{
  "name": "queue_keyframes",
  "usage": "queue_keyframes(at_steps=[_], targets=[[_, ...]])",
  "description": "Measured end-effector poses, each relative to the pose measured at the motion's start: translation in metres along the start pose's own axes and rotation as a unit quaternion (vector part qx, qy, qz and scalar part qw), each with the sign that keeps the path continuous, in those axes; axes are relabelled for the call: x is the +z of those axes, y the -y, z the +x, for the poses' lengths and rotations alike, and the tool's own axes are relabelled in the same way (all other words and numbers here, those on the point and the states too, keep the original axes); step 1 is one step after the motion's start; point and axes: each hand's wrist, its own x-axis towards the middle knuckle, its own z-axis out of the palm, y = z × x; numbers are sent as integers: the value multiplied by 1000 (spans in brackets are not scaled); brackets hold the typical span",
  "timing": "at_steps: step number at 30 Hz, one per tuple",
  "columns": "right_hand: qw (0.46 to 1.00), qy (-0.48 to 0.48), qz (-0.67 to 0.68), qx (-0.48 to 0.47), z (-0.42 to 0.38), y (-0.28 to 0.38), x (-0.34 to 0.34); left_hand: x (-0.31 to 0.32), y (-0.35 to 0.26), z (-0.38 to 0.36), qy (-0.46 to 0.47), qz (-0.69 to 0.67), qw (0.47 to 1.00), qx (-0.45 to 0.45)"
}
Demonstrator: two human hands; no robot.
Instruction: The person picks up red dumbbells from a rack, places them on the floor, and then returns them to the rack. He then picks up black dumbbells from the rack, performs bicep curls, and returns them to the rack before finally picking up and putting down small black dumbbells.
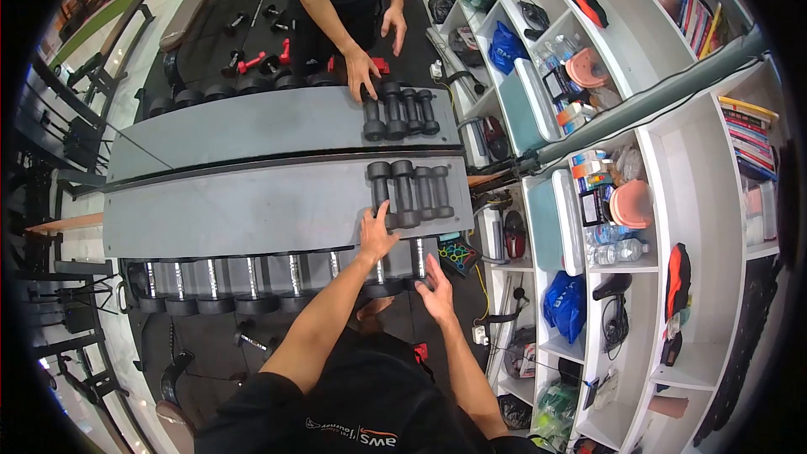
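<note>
My left hand (378, 235) is closed on the near end of a black dumbbell (381, 187), the leftmost of a small row on the grey shelf top. Its fingers reach up along the handle. Beside it lie more black dumbbells (404, 193), smaller toward the right. Over the front edge hangs my right hand (435, 290), its fingers apart and holding nothing, close to a chrome-handled dumbbell (420, 259) in the lower row. The mirror behind repeats the scene, with the reflected left hand (361, 71) on the dumbbell's end.
The grey shelf top (235, 212) runs left along the mirror. Several chrome-handled dumbbells (250, 277) line the tier below it. At right stands a white shelving unit (702, 311) with a blue bag (565, 307), bottles and books. A bench (174, 424) is at lower left.
</note>
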Motion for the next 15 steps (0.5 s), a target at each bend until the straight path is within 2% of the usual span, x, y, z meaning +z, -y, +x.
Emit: queue_keyframes(at_steps=[2, 6, 9, 12, 14, 15], targets=[[1000, 8, -3, -15, 3, 6, 8, -9, 19, -18, -17, -62, 998, 29], [999, 25, 7, -45, 10, 17, 29, -47, 44, -64, -10, -126, 992, 17], [997, 61, 42, -37, 14, 29, 53, -72, 59, -88, -17, -320, 939, -125], [989, 121, 75, -24, 19, 40, 82, -104, 78, -108, -16, -402, 898, -179], [982, 173, 48, -60, 23, 48, 99, -121, 78, -127, -45, -411, 893, -179], [978, 201, 35, -48, 23, 55, 105, -127, 81, -135, -63, -413, 891, -179]])
